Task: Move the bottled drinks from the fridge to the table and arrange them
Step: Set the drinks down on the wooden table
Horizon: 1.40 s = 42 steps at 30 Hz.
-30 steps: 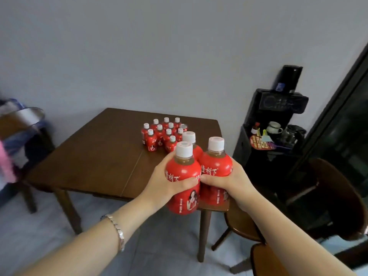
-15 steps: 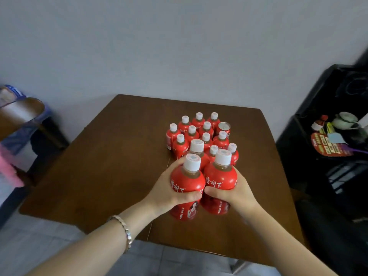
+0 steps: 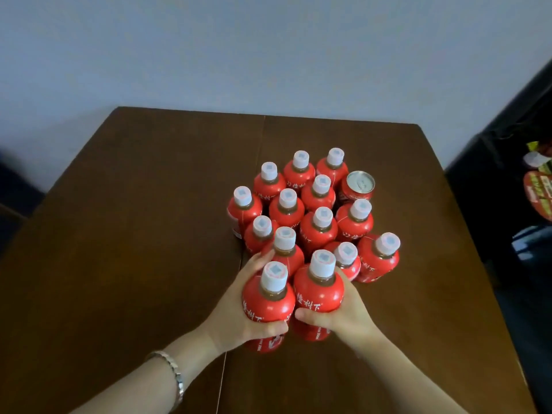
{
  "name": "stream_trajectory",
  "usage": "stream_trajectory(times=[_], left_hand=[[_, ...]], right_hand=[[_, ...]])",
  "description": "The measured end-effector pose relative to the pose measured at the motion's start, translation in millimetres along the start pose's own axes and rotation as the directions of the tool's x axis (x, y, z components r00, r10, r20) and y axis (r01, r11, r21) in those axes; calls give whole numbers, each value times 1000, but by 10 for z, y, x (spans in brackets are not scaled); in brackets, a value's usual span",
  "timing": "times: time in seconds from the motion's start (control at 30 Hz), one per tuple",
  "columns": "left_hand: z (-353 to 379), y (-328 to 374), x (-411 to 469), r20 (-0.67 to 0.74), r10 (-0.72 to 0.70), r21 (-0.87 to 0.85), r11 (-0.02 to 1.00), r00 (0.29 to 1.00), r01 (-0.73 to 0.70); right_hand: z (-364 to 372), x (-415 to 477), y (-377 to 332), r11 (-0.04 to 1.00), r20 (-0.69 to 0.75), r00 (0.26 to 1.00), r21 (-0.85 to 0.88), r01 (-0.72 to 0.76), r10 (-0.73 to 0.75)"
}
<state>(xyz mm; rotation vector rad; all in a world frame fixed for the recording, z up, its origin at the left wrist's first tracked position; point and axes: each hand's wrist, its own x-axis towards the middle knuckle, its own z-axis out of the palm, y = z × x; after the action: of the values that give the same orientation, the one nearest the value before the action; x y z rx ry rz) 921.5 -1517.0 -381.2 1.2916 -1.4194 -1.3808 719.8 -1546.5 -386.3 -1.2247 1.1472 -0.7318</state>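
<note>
Red-labelled bottles with white caps are shown gathered on a brown wooden table (image 3: 125, 234), with the cluster of bottles (image 3: 310, 210) taken as the landmark. At the near edge of the cluster, two bottles are gripped side by side, touching each other. The left bottle (image 3: 268, 303) is enclosed by the left hand (image 3: 239, 312): the thumb is pressed across its lower front, and the fingers (image 3: 257, 261) are curled round its far left side, between it and a third bottle (image 3: 285, 249) just behind. A silver bracelet (image 3: 174, 375) is worn on the left wrist. The right bottle (image 3: 319, 291) is held by the right hand (image 3: 343, 315), with the thumb laid across its lower front and the fingers wrapped round its right side, largely hidden. Whether the two held bottles rest on the tabletop cannot be told. Beyond the hands, the remaining bottles are seen upright in close rows, mostly touching. At the far right of the cluster, a red can (image 3: 358, 188) with a silver top is set against the bottles. Behind the table, a plain pale wall (image 3: 268, 49) is visible.
</note>
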Motion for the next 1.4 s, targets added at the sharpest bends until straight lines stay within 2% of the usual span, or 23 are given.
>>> stream_trajectory(times=[0.1,0.2,0.27,0.37,0.43,0.5,0.6,0.7,0.83,0.97,1.0,1.07,1.13,1.17,1.27,1.33,1.4], left_hand=[[-36,-238,98,-3,24,91,996,1000,-24],[-76,-475,146,79,30,142,989,996,-41],[-58,-510,187,94,20,110,993,995,-31],[-61,-495,217,7,-64,15,998,998,64],[-111,-467,190,-79,-77,140,986,994,88],[-171,-394,151,-115,-72,332,937,991,107],[-241,-318,125,-54,-144,482,863,988,152],[-283,-262,94,7,-187,609,780,982,144],[-235,-241,104,-74,-147,599,784,986,162],[-142,-239,226,-151,-196,531,811,969,247],[-135,-237,261,-161,-243,495,819,957,291],[-128,-257,299,-146,-437,323,827,888,460],[-127,-270,346,-88,-598,133,786,797,604],[-132,-287,375,-88,-628,118,764,773,634],[-143,-268,446,-91,-659,211,720,747,661],[-180,-150,439,-70,-684,356,663,727,658],[-219,39,395,48,-748,580,561,662,591]], right_hand=[[28,50,144,1000,-83,997,-28,-4,2],[126,3,275,998,-173,984,-55,-42,31],[221,-50,310,999,-252,967,-36,-35,25],[370,-27,328,999,-378,926,-37,-31,14],[469,-24,371,994,-409,913,-98,-52,8],[561,-59,426,968,-447,891,-184,-173,75],[635,-188,467,874,-509,797,-160,-459,325],[691,-228,384,868,-456,782,-40,-495,425],[644,-46,438,825,-425,746,3,-565,513],[628,78,493,788,-452,686,63,-613,570],[634,104,456,777,-461,670,71,-625,581],[659,143,389,753,-475,646,54,-656,598],[664,178,385,720,-479,619,39,-693,622],[664,185,366,708,-476,613,31,-705,631],[635,209,310,671,-453,612,-41,-740,648],[582,205,212,619,-366,611,-112,-778,702],[510,137,116,570,-267,609,-213,-793,747]])
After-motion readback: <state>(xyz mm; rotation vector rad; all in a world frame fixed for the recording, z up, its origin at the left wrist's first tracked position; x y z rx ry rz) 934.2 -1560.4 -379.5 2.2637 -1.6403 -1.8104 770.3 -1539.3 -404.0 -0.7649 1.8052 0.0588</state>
